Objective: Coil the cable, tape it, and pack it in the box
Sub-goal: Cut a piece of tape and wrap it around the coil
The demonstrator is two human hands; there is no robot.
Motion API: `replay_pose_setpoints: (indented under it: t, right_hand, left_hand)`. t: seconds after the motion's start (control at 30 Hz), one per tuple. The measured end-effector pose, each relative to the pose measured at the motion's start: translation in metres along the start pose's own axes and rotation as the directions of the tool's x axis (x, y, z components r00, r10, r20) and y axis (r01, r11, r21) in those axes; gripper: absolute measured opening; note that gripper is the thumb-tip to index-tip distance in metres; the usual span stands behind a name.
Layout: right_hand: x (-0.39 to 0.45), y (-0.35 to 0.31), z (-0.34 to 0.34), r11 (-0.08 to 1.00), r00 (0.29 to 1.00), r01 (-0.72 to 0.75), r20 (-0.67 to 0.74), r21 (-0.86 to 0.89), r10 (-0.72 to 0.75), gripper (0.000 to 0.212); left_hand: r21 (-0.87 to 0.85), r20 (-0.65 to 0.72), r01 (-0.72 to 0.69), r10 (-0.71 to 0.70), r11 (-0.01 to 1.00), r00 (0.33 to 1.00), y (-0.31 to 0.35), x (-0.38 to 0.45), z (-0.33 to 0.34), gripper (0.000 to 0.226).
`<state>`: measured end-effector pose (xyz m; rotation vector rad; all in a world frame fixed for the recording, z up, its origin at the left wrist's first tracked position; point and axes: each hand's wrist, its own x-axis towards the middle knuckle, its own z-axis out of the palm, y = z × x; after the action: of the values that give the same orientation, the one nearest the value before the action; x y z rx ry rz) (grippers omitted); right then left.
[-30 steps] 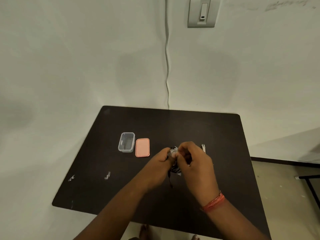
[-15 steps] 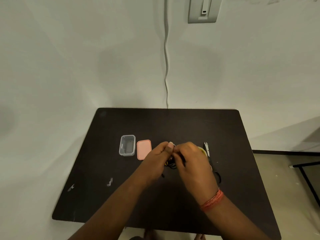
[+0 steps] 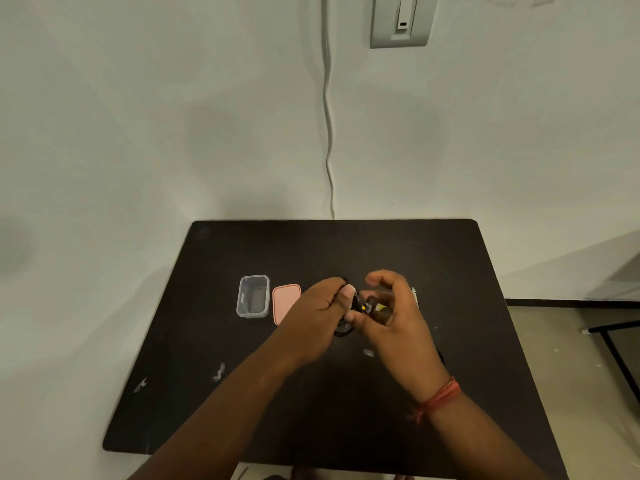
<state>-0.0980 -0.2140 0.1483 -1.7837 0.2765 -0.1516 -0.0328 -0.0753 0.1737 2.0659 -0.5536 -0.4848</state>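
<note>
While both hands meet above the middle of the dark surface (image 3: 346,251), the left hand (image 3: 317,311) has its grip clamped on the small black coil of cable (image 3: 346,329), which is lifted between the two hands and partly hidden by them. The right hand (image 3: 394,318) pinches the end of the cable near a small yellow spot, with its upper fingers (image 3: 381,277) curled loosely apart above. Left of the hands, the clear box (image 3: 252,296) stands without cover, and its pink lid (image 3: 284,301) lies just beside it, partly behind the left hand.
</note>
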Motion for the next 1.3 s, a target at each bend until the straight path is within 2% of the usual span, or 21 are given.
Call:
replay_pose_setpoints:
  t: [0.07, 0.13, 0.2, 0.27, 0.37, 0.47, 0.53, 0.6, 0.67, 0.77, 0.9, 1.07, 1.2, 1.3]
  right_hand:
    - [0.006, 0.003, -0.012, 0.993, 0.972, -0.059, 0.234, 0.105, 0.033, 0.066]
    - [0.009, 0.006, -0.021, 0.989, 0.922, -0.075, 0.387, 0.124, 0.022, 0.074]
    - [0.009, 0.009, -0.026, 0.998, 0.912, 0.006, 0.410, 0.063, -0.032, 0.083]
    - [0.007, 0.009, -0.031, 0.993, 0.891, 0.084, 0.440, 0.088, -0.114, 0.088]
    - [0.005, 0.009, -0.039, 0.972, 0.828, 0.017, 0.542, 0.233, -0.144, 0.074]
    - [-0.001, 0.010, -0.036, 0.939, 0.805, -0.099, 0.582, 0.329, -0.119, 0.034]
    - [-0.004, 0.011, -0.033, 0.879, 0.784, -0.204, 0.610, 0.431, -0.117, 0.021]
    - [-0.007, 0.012, -0.031, 0.798, 0.740, -0.291, 0.653, 0.528, -0.163, 0.033]
    - [-0.010, 0.008, -0.030, 0.728, 0.710, -0.355, 0.676, 0.586, -0.197, 0.046]
    - [-0.013, 0.003, -0.031, 0.703, 0.749, -0.433, 0.659, 0.564, -0.068, 0.055]
    - [-0.017, -0.005, -0.035, 0.703, 0.783, -0.490, 0.615, 0.515, 0.095, 0.039]
    - [-0.020, -0.011, -0.040, 0.813, 0.836, -0.425, 0.518, 0.398, 0.183, 0.037]
    - [-0.022, -0.015, -0.039, 0.936, 0.866, -0.274, 0.479, 0.223, 0.139, 0.022]
    - [-0.023, -0.017, -0.030, 0.984, 0.894, -0.155, 0.436, 0.083, 0.104, 0.013]
  left_hand:
    - [0.090, 0.078, -0.047, 0.040, 0.995, 0.996, 0.005, -0.001, -0.002, 0.027]
    - [0.215, 0.138, -0.129, 0.100, 0.968, 0.985, 0.010, -0.001, -0.004, 0.025]
    - [0.364, 0.223, -0.205, 0.129, 0.909, 0.966, 0.019, -0.001, -0.008, 0.022]
    - [0.517, 0.310, -0.264, 0.109, 0.814, 0.944, 0.032, -0.001, -0.011, 0.018]
    - [0.644, 0.390, -0.376, 0.137, 0.667, 0.910, 0.052, -0.005, -0.013, 0.009]
    - [0.706, 0.408, -0.444, 0.196, 0.552, 0.892, 0.069, -0.009, -0.013, 0.016]
    - [0.677, 0.377, -0.446, 0.245, 0.585, 0.893, 0.080, -0.012, -0.012, 0.012]
    - [0.613, 0.307, -0.399, 0.260, 0.682, 0.916, 0.086, -0.014, -0.009, 0.006]
    - [0.559, 0.201, -0.321, 0.250, 0.765, 0.947, 0.084, -0.013, -0.005, 0.012]
    - [0.497, 0.023, -0.205, 0.223, 0.843, 0.974, 0.072, -0.012, 0.000, 0.025]
    - [0.439, -0.125, -0.105, 0.177, 0.893, 0.976, 0.062, -0.017, 0.009, 0.027]
    - [0.301, -0.236, 0.073, 0.000, 0.951, 0.972, 0.051, -0.027, 0.022, 0.030]
    - [0.230, -0.289, 0.159, -0.089, 0.960, 0.953, 0.040, -0.035, 0.029, 0.032]
    - [0.201, -0.271, 0.190, -0.132, 0.961, 0.953, 0.034, -0.039, 0.027, 0.030]
